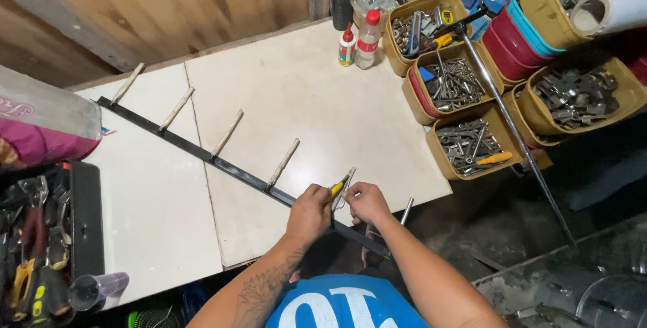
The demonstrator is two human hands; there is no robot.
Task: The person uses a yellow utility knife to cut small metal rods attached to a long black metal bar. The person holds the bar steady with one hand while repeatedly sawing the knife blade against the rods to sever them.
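A long black metal bar (175,141) lies diagonally across the white table (310,99), with several pale wooden pegs (228,133) sticking out from it. At its near end my left hand (309,212) grips a yellow-handled tool (335,188) against the bar. My right hand (364,201) pinches a thin metal piece (347,183) right beside the tool. Another loose peg (406,210) pokes out past my right hand at the table's edge.
Yellow tubs of metal hardware (465,143) crowd the right side, with a long metal rod (515,129) leaning across them. Two small glue bottles (358,40) stand at the back. A black tool tray (40,234) and a pink bag (40,122) sit at left.
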